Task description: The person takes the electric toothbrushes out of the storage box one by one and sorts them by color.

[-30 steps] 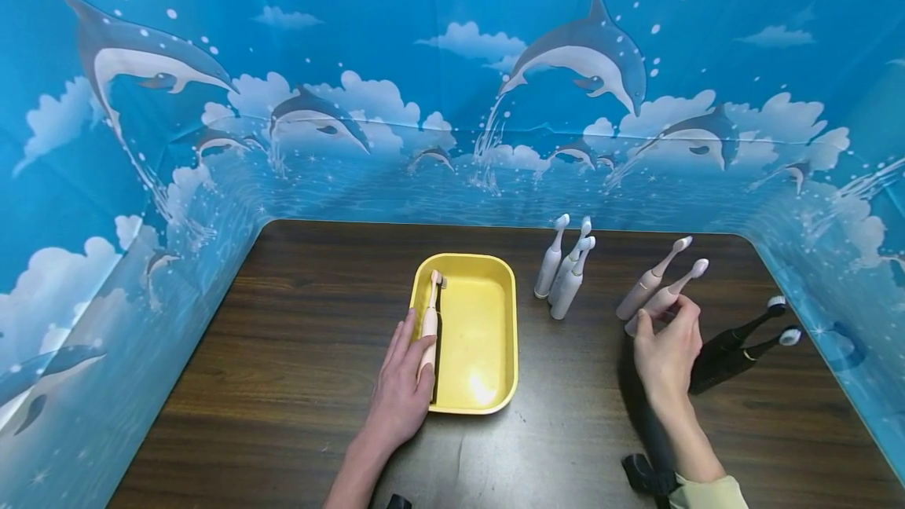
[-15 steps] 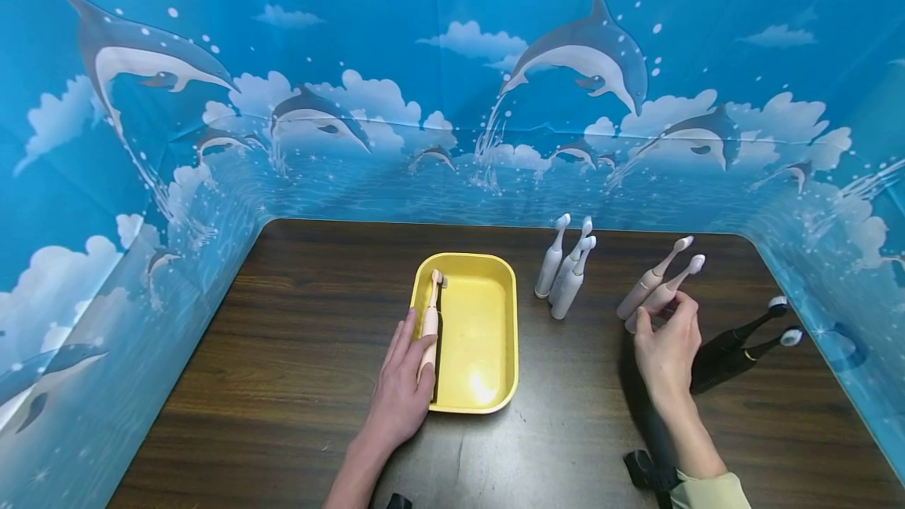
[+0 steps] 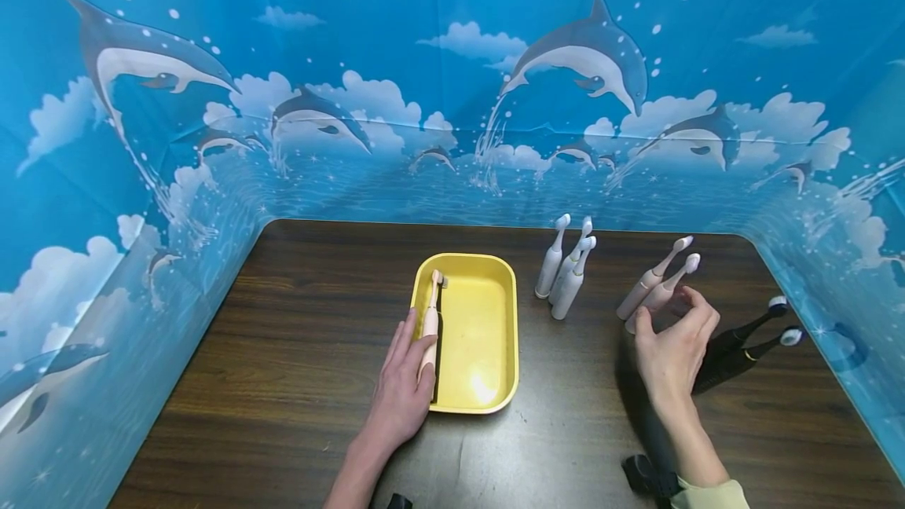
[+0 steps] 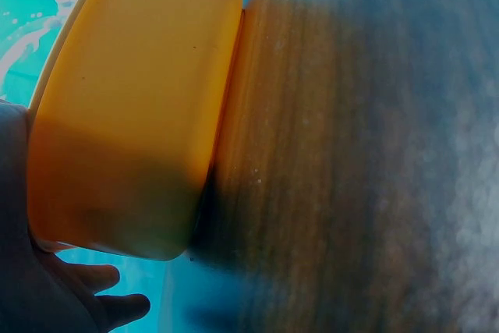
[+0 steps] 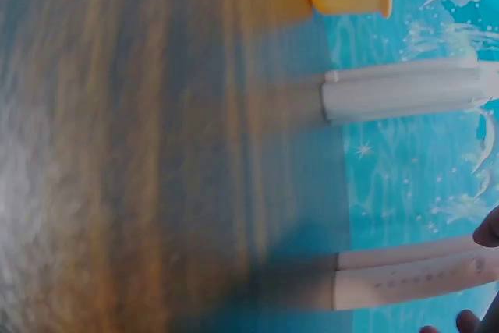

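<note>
While my left hand (image 3: 403,391) rests flat on the table, its fingers lie straight along the outer wall of the yellow tray (image 3: 495,320), and its thumb presses the pink toothbrush (image 3: 430,319) lying on the tray's near-left rim. My right hand (image 3: 668,352) is spread, thumb and fingers apart, around the nearer of two standing pink toothbrushes (image 3: 654,285); I cannot tell whether the fingertips touch it. Three white toothbrushes (image 3: 562,273) stand between my hands, just beyond the tray's right corner. Two black toothbrushes (image 3: 742,344) lean just right of my right hand, against the dolphin backdrop (image 3: 452,85).
</note>
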The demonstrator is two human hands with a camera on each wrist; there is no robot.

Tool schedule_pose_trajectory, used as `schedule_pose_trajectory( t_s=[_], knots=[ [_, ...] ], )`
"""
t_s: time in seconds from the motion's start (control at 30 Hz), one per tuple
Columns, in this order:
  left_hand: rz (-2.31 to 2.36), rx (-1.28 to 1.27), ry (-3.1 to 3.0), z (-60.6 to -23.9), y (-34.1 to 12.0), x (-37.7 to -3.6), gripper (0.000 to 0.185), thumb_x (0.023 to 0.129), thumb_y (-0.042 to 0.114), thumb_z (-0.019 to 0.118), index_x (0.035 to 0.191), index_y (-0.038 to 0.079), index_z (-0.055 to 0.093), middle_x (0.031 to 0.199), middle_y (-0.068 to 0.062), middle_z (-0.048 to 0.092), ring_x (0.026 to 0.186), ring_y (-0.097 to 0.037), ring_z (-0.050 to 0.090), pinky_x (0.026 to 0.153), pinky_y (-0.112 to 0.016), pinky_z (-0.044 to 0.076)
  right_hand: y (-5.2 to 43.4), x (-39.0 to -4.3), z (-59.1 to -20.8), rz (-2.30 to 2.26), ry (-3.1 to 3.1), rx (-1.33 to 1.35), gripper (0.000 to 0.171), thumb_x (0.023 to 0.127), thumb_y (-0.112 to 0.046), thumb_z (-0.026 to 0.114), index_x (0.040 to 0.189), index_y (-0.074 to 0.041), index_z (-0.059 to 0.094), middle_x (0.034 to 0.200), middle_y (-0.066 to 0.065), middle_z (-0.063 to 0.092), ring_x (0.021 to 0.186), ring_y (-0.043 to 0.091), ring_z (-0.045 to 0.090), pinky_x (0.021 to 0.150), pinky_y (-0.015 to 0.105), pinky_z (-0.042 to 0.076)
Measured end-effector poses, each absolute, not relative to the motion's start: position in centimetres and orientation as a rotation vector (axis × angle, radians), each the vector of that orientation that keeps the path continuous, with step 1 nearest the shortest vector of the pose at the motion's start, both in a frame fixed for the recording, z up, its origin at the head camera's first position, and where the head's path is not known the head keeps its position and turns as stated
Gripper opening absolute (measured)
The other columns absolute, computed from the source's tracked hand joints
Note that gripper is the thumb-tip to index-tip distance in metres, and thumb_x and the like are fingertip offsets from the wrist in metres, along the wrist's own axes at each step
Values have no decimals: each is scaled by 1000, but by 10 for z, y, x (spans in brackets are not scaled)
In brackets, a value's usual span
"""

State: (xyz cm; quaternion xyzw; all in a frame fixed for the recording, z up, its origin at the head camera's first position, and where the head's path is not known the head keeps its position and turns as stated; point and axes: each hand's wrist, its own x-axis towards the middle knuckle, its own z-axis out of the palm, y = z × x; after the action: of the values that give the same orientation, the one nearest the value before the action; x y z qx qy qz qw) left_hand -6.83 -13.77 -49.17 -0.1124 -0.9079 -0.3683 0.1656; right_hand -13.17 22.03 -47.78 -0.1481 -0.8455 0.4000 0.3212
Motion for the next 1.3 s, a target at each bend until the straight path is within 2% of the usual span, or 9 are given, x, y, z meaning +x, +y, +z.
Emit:
schedule_pose_trajectory(
  t_s=[0.07,0.2,0.3,0.37,0.5,0.6,0.77,1.0,1.3],
  knots=[
    [-1048,-321,-2581,-492,-138,-68,36,88,0,59,123,-4,66,162,-23,33,144,-51,34,114,-60,32,217,-130,-474,1040,-2158,-366,59,89,-4,71,139,2,40,135,24,40,115,34,49,89,40,42],
    [-1043,-325,-2570,-492,-138,-68,35,88,-1,59,122,-4,66,161,-24,34,143,-51,35,114,-60,33,206,-125,-464,1064,-1995,-239,53,87,-3,71,132,7,45,126,0,45,110,18,47,88,27,37],
    [-1042,-327,-2567,-492,-138,-68,35,87,-1,59,122,-4,67,161,-24,34,143,-51,35,114,-60,33,193,-120,-455,1113,-1907,-78,48,85,-2,70,126,11,49,123,-6,46,107,6,46,87,22,37],
    [-1042,-328,-2571,-493,-138,-68,35,88,0,59,122,-4,67,161,-24,34,143,-50,35,114,-60,32,183,-117,-449,1150,-1889,36,46,84,-1,69,123,14,50,117,5,52,104,4,47,86,20,40],
    [-1040,-327,-2581,-493,-137,-68,36,88,0,58,123,-4,66,161,-24,34,144,-50,35,115,-60,32,155,-109,-436,1244,-1926,234,41,82,13,66,119,20,49,108,29,52,94,15,55,82,15,46],
    [-1040,-321,-2586,-492,-137,-69,36,88,1,58,123,-3,66,162,-23,34,144,-50,35,115,-60,32,134,-106,-433,1362,-1962,347,40,79,20,65,116,20,50,104,32,54,87,23,58,78,13,50],
    [-1043,-313,-2589,-491,-137,-68,37,88,0,58,124,-3,66,162,-23,33,144,-51,35,114,-60,33,100,-108,-452,1536,-2015,476,41,79,16,66,119,11,56,109,22,59,95,25,61,77,23,57],
    [-1026,-314,-2588,-491,-138,-69,40,87,2,58,127,-4,63,161,-23,35,143,-51,36,114,-60,33,46,-100,-447,2026,-2390,376,57,87,-1,67,141,2,49,134,20,57,117,39,60,94,47,55],
    [-1039,-279,-2631,-490,-137,-67,45,88,3,58,133,-4,59,162,-22,33,145,-48,34,115,-60,32,14,-113,-459,2445,-2500,252,66,93,-4,61,149,14,32,143,35,46,125,45,56,95,48,55]
  ],
)
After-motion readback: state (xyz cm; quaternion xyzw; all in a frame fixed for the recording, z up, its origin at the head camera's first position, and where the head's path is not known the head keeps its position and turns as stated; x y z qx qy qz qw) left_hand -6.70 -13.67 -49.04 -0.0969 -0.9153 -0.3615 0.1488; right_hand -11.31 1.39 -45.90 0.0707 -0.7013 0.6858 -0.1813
